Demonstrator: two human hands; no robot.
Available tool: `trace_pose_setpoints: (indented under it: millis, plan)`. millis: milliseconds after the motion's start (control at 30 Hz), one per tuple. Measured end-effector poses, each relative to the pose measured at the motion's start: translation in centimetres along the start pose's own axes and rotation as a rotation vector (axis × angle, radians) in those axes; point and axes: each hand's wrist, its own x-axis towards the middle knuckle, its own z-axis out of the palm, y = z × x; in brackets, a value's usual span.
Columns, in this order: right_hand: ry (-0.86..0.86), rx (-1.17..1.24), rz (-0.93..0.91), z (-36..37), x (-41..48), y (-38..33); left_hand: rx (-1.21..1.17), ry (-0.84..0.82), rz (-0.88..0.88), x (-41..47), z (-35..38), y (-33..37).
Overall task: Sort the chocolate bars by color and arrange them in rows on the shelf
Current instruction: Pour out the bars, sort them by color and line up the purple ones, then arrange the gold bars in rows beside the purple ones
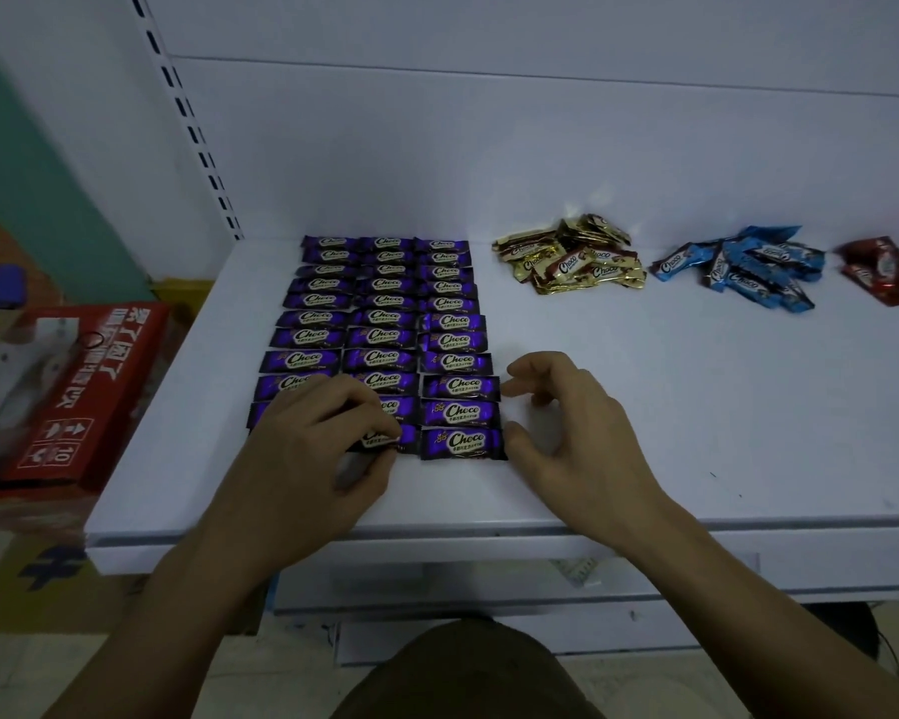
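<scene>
Off the shelf's left edge, a red carton (74, 391) sits lower down, taking no part in the sorting. On the shelf (696, 407) itself, the purple bars (385, 324) fill the left part in three straight columns running from the back wall towards the front edge, labels up and all facing the same way, so this colour looks all but finished.

The left hand (323, 433) lies over the front of the left and middle columns. Its fingers are curled and it seems to pinch the front middle bar (406, 441) between fingertips and thumb, though the hand covers most of that bar. I judge it is seating the bar in line with its neighbours.

The right hand (567, 422) holds nothing. Its fingers are loosely bent, with thumb and forefinger tips at the right ends of the front bars in the right column, probably to square that edge.

Further right, near the back, lie three loose heaps, well apart from each other: the gold pile (572, 262), the blue pile (743, 272) and the red pile (878, 272). They are sorted by colour but not yet laid in rows.
</scene>
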Motion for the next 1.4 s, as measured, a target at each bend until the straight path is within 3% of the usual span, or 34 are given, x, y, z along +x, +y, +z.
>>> trace_pose_setpoints:
  millis: [333, 533, 733, 900, 1100, 1400]
  plan:
    - [-0.026, -0.023, -0.045, -0.7, 0.4, 0.6, 0.039, -0.011, 0.016, 0.1, 0.0, 0.1]
    - [-0.035, -0.323, -0.190, -6.2, 3.7, 2.9, 0.044, -0.126, 0.063, 2.0, -0.5, 0.1]
    - [-0.027, -0.461, -0.225, -12.7, 7.2, 7.0, 0.103, -0.191, 0.090, 9.3, 0.5, 1.5]
    - [-0.074, -0.419, -0.244, -15.5, 13.4, 9.3, 0.151, -0.352, -0.041, 20.3, 4.8, 3.9]
    - [-0.306, -0.478, -0.223, -13.7, 20.8, 11.0, 0.285, -0.486, -0.275, 26.8, 11.3, 2.6]
    - [-0.306, -0.624, -0.331, -11.7, 19.3, 12.3, 0.452, -0.419, -0.141, 25.4, 12.7, 4.1]
